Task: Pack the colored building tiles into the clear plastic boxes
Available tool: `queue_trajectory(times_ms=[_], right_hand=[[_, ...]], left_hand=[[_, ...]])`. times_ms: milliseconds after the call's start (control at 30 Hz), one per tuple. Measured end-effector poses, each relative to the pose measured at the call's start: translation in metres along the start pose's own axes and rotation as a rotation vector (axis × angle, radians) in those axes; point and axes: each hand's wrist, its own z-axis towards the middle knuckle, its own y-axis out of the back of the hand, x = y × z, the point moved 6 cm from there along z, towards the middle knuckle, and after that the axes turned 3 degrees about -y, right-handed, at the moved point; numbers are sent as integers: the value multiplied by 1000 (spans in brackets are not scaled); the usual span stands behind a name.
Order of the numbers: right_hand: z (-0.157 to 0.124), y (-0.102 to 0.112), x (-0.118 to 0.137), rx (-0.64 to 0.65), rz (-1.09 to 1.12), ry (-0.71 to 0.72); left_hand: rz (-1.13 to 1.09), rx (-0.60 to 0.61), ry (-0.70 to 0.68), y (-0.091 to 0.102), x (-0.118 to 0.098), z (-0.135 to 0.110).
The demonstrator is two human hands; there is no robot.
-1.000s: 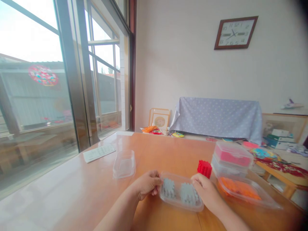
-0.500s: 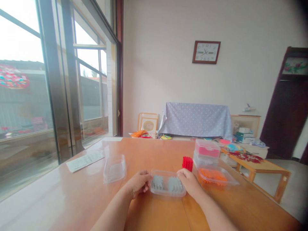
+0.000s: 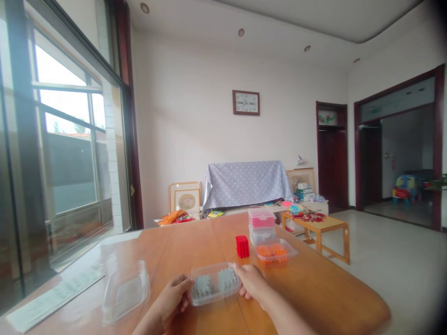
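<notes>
Both hands grip a clear plastic container (image 3: 215,298) at its two ends. Inside it lie two clusters of grey toothed pieces, one on the left (image 3: 202,284) and one on the right (image 3: 226,278). My left hand (image 3: 177,294) is closed on the left end, thumb at the rim. On the opposite end my right hand (image 3: 250,280) is closed, its thumb along the rim. Just beyond the container stands a red ridged block (image 3: 242,246). A second clear container (image 3: 125,298), with nothing visible in it, rests to the left of my left hand.
Orange pieces (image 3: 272,252) fill an open clear container at the right. Behind it are stacked boxes, the top one pink (image 3: 261,218). A printed sheet (image 3: 56,298) lies along the left side of the wooden table (image 3: 314,288). A low wooden table (image 3: 326,224) stands beyond.
My view has swung right and upward, bringing doorways and ceiling in. Both hands keep hold of the container, which now slants slightly, its right end farther away. The red block looks unmoved.
</notes>
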Motion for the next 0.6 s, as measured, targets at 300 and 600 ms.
queue_trajectory(times_ms=[300,600], right_hand=[[-43,13,7,-23,180,85],[-74,84,13,-45,322,161]], left_hand=[[-80,-23,-42,-24,-13,-7],[-168,11,-44,-98,-50,-1]])
